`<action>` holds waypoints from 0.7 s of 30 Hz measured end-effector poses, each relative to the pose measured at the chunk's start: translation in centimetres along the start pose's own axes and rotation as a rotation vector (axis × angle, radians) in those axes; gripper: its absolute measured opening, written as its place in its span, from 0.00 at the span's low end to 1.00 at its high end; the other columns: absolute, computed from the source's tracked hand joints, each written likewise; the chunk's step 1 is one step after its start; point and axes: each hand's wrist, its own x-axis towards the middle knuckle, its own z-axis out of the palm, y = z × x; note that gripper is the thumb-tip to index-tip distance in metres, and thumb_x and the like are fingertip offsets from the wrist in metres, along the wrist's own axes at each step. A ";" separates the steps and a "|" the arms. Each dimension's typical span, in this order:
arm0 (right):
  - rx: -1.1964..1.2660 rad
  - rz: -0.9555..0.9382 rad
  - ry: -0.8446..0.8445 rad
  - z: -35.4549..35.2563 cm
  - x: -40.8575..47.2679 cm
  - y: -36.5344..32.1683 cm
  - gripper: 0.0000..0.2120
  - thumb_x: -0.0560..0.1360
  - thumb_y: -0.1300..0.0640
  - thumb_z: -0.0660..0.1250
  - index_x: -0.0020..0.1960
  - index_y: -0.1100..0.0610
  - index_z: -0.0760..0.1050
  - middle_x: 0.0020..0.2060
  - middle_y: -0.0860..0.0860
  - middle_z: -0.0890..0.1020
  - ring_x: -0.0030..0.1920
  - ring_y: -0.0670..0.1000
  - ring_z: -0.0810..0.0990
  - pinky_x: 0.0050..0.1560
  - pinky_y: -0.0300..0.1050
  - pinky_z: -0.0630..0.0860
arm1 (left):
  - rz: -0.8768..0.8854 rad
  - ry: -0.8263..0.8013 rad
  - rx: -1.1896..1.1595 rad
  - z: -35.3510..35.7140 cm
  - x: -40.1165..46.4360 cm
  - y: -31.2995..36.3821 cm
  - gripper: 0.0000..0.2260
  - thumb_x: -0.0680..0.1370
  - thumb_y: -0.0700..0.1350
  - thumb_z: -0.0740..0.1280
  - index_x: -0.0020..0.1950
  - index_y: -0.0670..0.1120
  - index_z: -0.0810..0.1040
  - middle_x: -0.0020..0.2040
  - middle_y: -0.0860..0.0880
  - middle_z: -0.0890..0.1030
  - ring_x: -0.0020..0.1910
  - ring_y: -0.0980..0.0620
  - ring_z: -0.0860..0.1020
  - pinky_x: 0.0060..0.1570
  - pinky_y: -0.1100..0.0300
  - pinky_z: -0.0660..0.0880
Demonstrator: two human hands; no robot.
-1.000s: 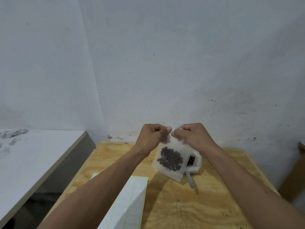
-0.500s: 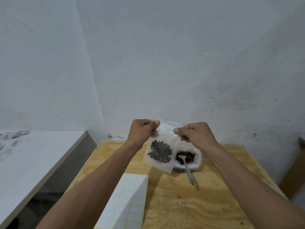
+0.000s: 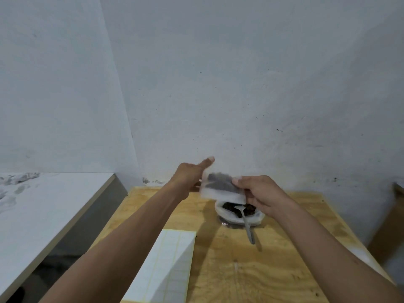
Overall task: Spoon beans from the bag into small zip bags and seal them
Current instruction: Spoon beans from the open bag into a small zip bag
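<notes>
Big bean bag (image 3: 239, 213) sits open at counter (image 3: 273, 270) centre-back, dark beans inside, spoon (image 3: 247, 224) stuck in it with handle pointing to 5 o'clock onto the wood. White label stack (image 3: 168, 263) at 7 o'clock of the bag, near the counter's front-left edge, under the left forearm. Second white counter (image 3: 50, 206) off at 9 o'clock, gap between the two. Wall close behind at 12 o'clock; brown furniture edge (image 3: 389, 226) at 3 o'clock.

Small zip bag (image 3: 222, 188) held in the air just above the big bag's 12 o'clock rim, motion-blurred, tipped flat with beans a dark smear. Right hand (image 3: 260, 193) pinches its right end, fingers curled. Left hand (image 3: 189, 178) at its left end, thumb sticking up toward 1 o'clock; whether its fingers actually grip the bag, cannot tell from blur.

Open wood at 5–6 o'clock in front of the spoon; right side of counter free to its edge.

Versus half a second ago: zip bag hung upright with beans pooled low, now swung toward horizontal; left thumb has lifted off the seal; spoon and big bag unmoved.
</notes>
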 end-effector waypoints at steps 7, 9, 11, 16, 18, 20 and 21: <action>-0.167 -0.021 0.082 -0.6 1.0 0.7 0.08 0.75 0.64 0.74 0.53 0.67 0.82 0.49 0.62 0.87 0.46 0.55 0.86 0.45 0.48 0.85 | 0.057 -0.115 0.008 0.0 -0.9 -0.8 0.05 0.75 0.32 0.75 0.49 0.36 0.82 0.34 0.45 0.83 0.27 0.53 0.81 0.30 0.61 0.79; -0.195 -0.059 0.117 -0.3 0.9 0.7 0.08 0.75 0.64 0.75 0.52 0.64 0.80 0.48 0.61 0.86 0.42 0.53 0.85 0.40 0.45 0.84 | 0.072 -0.092 0.014 0.0 -1.0 -0.8 0.07 0.74 0.31 0.75 0.50 0.36 0.80 0.30 0.45 0.81 0.27 0.51 0.81 0.29 0.62 0.79; -0.229 -0.094 0.155 0.1 1.0 0.7 0.09 0.74 0.63 0.76 0.51 0.60 0.78 0.49 0.59 0.85 0.41 0.52 0.84 0.35 0.43 0.81 | 0.089 -0.059 0.036 0.1 -1.0 -0.9 0.10 0.74 0.31 0.75 0.53 0.35 0.79 0.30 0.44 0.80 0.26 0.51 0.80 0.28 0.62 0.77; -0.341 -0.111 0.207 1.6 1.6 0.6 0.19 0.71 0.60 0.79 0.59 0.59 0.76 0.50 0.58 0.84 0.40 0.53 0.84 0.43 0.48 0.82 | 0.103 -0.020 0.032 -1.0 -0.6 -1.6 0.13 0.74 0.35 0.77 0.56 0.32 0.80 0.36 0.43 0.83 0.30 0.49 0.81 0.36 0.57 0.79; -0.411 -0.128 0.205 2.6 1.8 0.6 0.22 0.71 0.58 0.79 0.61 0.58 0.76 0.50 0.58 0.84 0.40 0.53 0.85 0.43 0.47 0.83 | 0.096 0.008 0.042 -2.1 -0.3 -2.0 0.14 0.73 0.35 0.77 0.55 0.31 0.80 0.33 0.44 0.81 0.27 0.51 0.79 0.33 0.59 0.79; -0.518 -0.160 0.196 4.0 2.1 0.9 0.25 0.72 0.55 0.78 0.65 0.57 0.73 0.50 0.58 0.84 0.40 0.52 0.85 0.41 0.44 0.80 | 0.079 0.033 0.055 -3.4 0.0 -2.5 0.16 0.73 0.34 0.77 0.58 0.31 0.79 0.35 0.41 0.81 0.30 0.48 0.79 0.37 0.54 0.81; -0.583 -0.178 0.189 4.7 2.4 1.1 0.26 0.73 0.54 0.78 0.67 0.57 0.72 0.51 0.57 0.84 0.42 0.52 0.85 0.41 0.43 0.79 | 0.067 0.042 0.066 -4.1 0.2 -2.8 0.16 0.73 0.34 0.77 0.59 0.32 0.79 0.38 0.39 0.82 0.34 0.46 0.80 0.42 0.50 0.83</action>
